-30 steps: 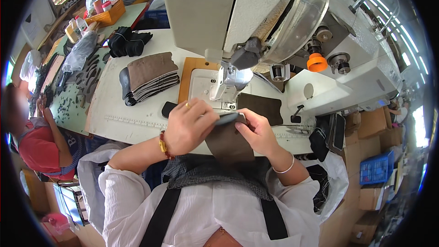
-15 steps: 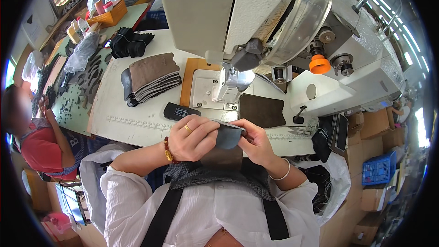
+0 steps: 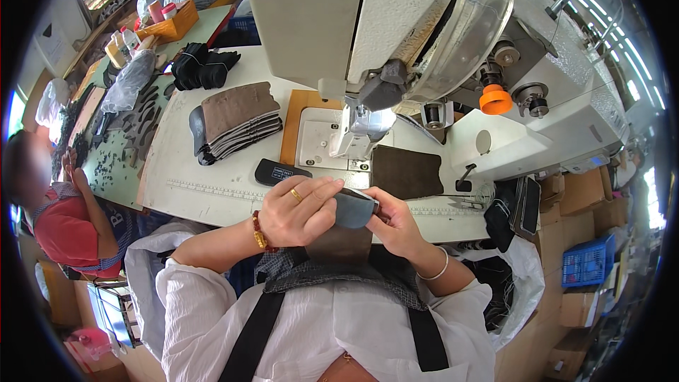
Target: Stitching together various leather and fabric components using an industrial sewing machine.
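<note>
Bluish piece (image 3: 353, 212), left end hidden, is gripped by left hand (image 3: 298, 213) and right hand (image 3: 398, 225)

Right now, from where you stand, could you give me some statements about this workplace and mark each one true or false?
1. The left hand and right hand both hold the blue-grey piece. True.
2. The gold ring is on the right hand. False: the gold ring is on the left hand.
3. A stack of brown pieces lies left of the sewing machine. True.
4. The orange part lies on the tabletop. False: the orange part is mounted on the machine.
5. A blue basket stands off to the right. True.
</note>
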Available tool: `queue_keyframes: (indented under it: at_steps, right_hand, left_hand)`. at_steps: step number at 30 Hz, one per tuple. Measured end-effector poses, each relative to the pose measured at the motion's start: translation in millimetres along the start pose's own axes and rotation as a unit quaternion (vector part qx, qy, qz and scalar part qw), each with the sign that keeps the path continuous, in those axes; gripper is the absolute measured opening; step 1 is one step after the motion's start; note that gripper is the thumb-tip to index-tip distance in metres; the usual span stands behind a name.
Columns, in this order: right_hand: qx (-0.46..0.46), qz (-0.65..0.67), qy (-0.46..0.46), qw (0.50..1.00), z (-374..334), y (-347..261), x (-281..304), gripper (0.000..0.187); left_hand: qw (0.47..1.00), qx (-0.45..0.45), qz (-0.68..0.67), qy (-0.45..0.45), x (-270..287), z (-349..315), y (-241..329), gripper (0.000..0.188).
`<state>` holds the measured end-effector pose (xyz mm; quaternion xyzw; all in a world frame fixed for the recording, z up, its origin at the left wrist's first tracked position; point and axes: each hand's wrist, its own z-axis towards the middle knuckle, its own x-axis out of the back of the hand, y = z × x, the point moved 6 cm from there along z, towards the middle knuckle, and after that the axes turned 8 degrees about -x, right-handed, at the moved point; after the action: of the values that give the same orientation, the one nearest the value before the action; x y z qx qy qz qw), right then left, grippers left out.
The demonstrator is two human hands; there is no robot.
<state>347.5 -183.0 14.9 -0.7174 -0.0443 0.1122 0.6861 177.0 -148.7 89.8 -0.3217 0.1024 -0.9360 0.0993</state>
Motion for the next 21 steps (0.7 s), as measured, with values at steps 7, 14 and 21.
queue_keyframes:
  at_steps: [7, 14, 21]
  right_hand:
    - [-0.012, 0.088, 0.007, 0.996, 10, 2, 14, 0.030]
    - [-0.026, 0.085, 0.022, 0.996, 19, -11, 28, 0.029]
    - [-0.009, 0.058, 0.024, 0.998, 18, -19, 40, 0.027]
  left_hand:
    - [0.928, 0.137, -0.339, 0.068, 41, 24, -42, 0.032]
    - [0.539, 0.175, -0.790, 0.234, 130, 71, 1, 0.024]
    - [0.517, 0.244, -0.820, 0.034, 161, 73, -7, 0.017]
